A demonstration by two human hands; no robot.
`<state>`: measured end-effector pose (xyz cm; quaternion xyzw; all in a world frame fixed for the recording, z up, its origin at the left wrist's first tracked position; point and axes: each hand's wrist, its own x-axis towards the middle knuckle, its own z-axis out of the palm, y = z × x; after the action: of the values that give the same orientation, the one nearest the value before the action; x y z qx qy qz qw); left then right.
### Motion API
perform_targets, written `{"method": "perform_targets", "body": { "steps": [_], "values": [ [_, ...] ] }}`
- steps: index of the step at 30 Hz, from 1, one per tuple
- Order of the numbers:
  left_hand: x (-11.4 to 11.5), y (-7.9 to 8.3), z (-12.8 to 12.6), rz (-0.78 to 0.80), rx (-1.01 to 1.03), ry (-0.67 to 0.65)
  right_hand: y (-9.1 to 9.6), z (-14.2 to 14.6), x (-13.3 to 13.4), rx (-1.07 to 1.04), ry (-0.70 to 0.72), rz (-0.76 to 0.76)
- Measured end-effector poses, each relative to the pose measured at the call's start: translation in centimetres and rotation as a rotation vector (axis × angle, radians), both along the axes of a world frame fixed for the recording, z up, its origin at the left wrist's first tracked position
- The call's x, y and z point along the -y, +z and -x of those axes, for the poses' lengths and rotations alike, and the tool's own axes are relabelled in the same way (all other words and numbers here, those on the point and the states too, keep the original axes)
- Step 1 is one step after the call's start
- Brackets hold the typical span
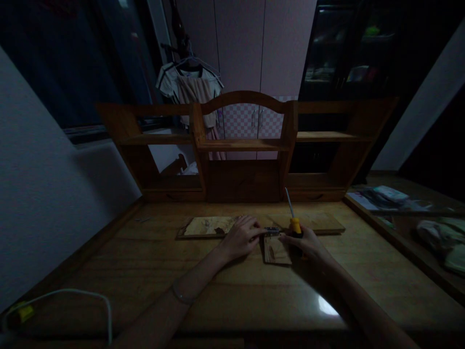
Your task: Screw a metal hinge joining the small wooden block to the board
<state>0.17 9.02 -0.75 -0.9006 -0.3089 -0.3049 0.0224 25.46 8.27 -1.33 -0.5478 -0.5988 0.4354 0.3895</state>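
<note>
While both hands sit close together mid-table, the left hand [241, 238] pinches a small metal hinge [271, 231] w/ its fingertips. The right hand [305, 242] is clamped on a yellow-handled screwdriver [295, 225], shaft tilted far-left, tip up. The hinge lies betw. the hands, nearer the left, at the far edge of a wood panel [276, 252] on the table [218, 291].

My L hand [240, 238] & R hand [308, 244] are bare, no gloves. Both forearms [203, 278] are bare too, uncovered right down to the pic's bottom edge. On my L wrist there's a thin bracelet [180, 294], a pale, plain narrow band. Light's too dim for finer detail.
</note>
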Motion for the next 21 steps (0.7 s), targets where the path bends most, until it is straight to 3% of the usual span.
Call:
{"method": "perform_targets", "body": {
  "steps": [11,21],
  "values": [
    [-0.98,-0.04,0.6,-0.142,-0.177,-0.053,0.52,0.52,0.49,0.014,-0.059,-0.003],
    [-0.79,-0.26,-0.03,-0.23,-0.214,-0.104,0.29,0.18,0.64,0.013,-0.068,0.052]
  ]
}}
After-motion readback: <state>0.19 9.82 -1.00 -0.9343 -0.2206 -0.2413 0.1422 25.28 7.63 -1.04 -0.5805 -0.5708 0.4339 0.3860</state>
